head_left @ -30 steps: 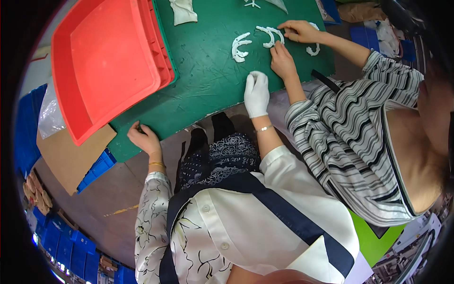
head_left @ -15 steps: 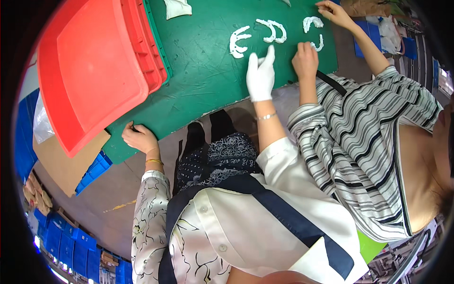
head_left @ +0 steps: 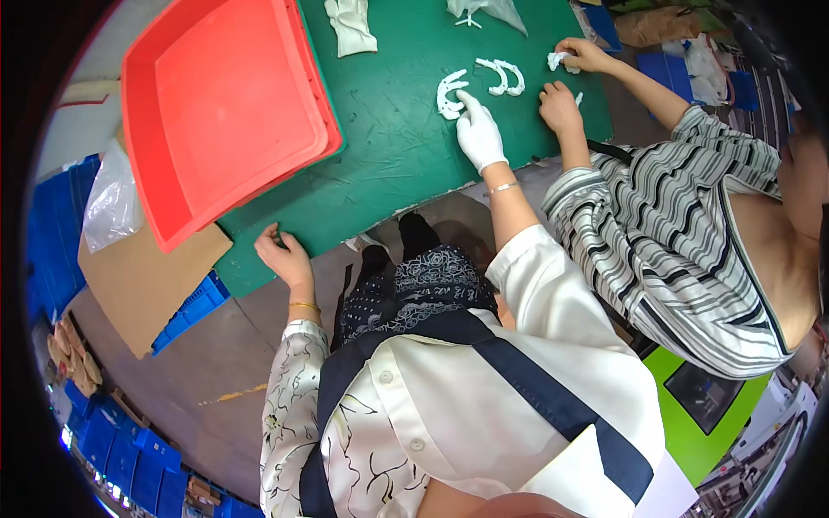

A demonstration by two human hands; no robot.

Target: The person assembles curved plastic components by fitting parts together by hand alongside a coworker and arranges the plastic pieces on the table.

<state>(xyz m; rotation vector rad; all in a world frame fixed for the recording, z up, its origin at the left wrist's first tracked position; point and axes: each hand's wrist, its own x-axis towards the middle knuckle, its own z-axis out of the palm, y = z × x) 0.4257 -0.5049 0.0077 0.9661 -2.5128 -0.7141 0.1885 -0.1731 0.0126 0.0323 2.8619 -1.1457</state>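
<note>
White curved plastic pieces [head_left: 446, 91] lie nested on the green table [head_left: 371, 164]. My right hand [head_left: 481, 136], in a white glove, reaches over their right side. Its forefinger is stretched out, with the tip at the pieces; no firm grip shows. Two more white curved pieces [head_left: 509, 78] lie just right of them. My bare left hand [head_left: 287, 257] rests at the table's near edge, fingers loosely bent and apart, with nothing visible in them. The co-worker's far hand [head_left: 587, 56] holds a white piece [head_left: 560, 60]; their near hand [head_left: 561, 110] is on the table.
A large red tray [head_left: 224, 112] stands at the left, over a green rim. Farther back lie a white glove [head_left: 350, 26] and a clear plastic bag [head_left: 496, 10]. Cardboard [head_left: 147, 289] and a blue crate [head_left: 194, 311] are beside the table's left end. A co-worker in stripes sits close at my right.
My right hand has moved forward and left to the white pieces, which now lie closer together. The co-worker's far hand has come down onto a white piece. The view has shifted.
</note>
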